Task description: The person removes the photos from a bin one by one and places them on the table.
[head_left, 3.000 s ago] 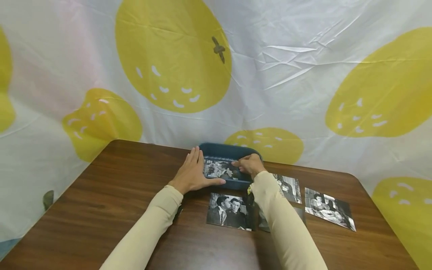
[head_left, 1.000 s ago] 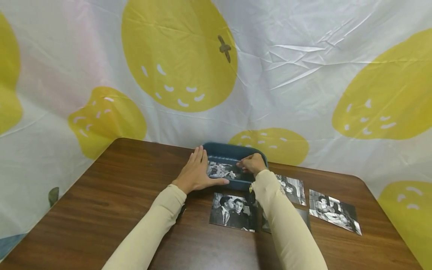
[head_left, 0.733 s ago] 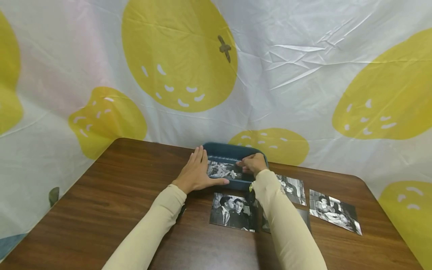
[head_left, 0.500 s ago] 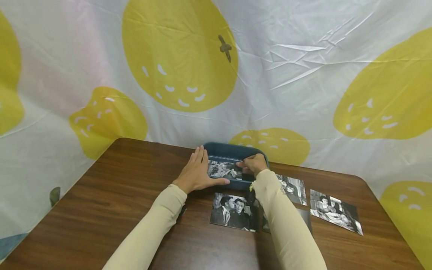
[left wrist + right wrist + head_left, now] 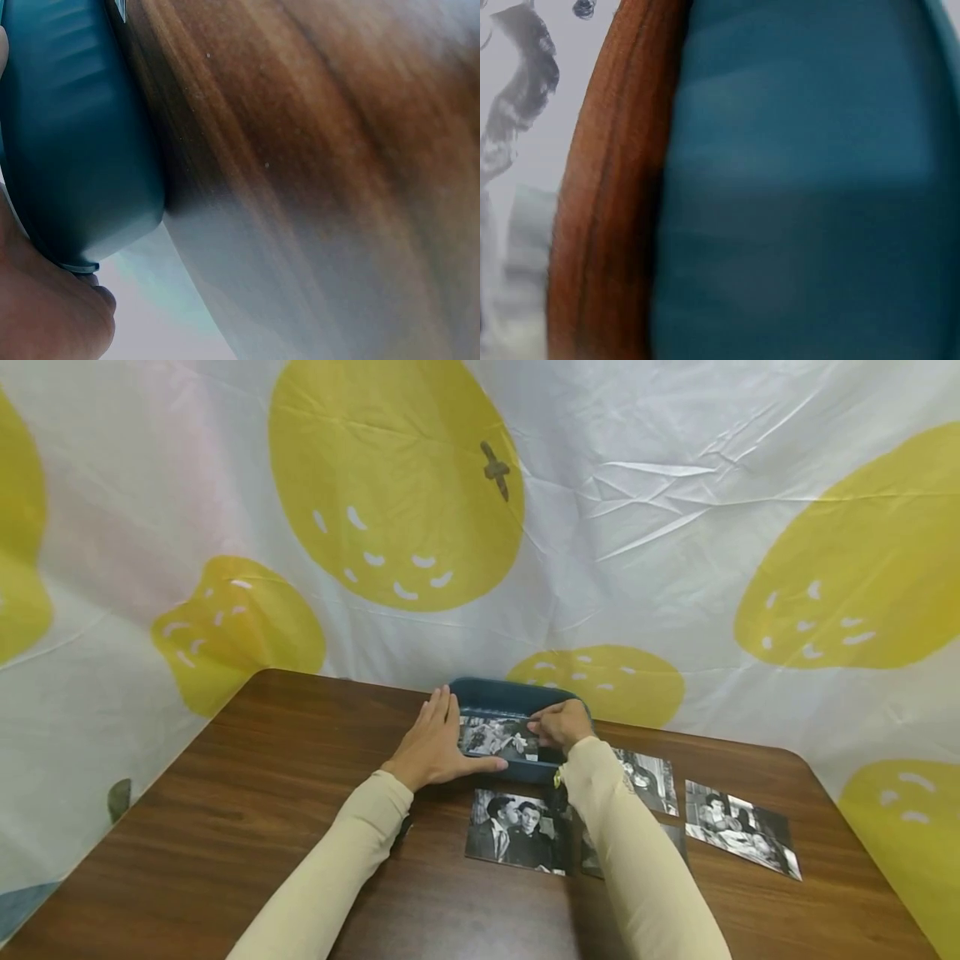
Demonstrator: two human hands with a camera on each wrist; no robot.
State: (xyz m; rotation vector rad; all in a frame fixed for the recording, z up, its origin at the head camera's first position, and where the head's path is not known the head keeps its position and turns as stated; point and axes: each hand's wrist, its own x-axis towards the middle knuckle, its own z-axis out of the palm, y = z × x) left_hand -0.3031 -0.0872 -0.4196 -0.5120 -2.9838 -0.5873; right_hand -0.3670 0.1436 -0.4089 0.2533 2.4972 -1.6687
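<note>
A dark blue tray with raised walls stands at the back edge of the table. Inside it lies a black-and-white photograph. My left hand rests against the tray's left end with straight fingers, its thumb stretched along the front rim. My right hand reaches into the tray's right side, fingers curled, thumb and fingertips pinching near the photograph's right end; the fingertips' undersides are hidden. The left wrist view shows the tray's outer wall beside part of the left hand. The right wrist view holds blurred tray wall.
Black-and-white photographs lie on the brown wooden table: one of two people before the tray, another at the right, a third by the right sleeve, one partly under the forearm. A lemon-patterned curtain hangs behind.
The view has shifted slightly. Both hands keep nearly the same places on the tray, and the right fingertips have moved only a little at the photograph's end. The photographs on the table are unmoved.
</note>
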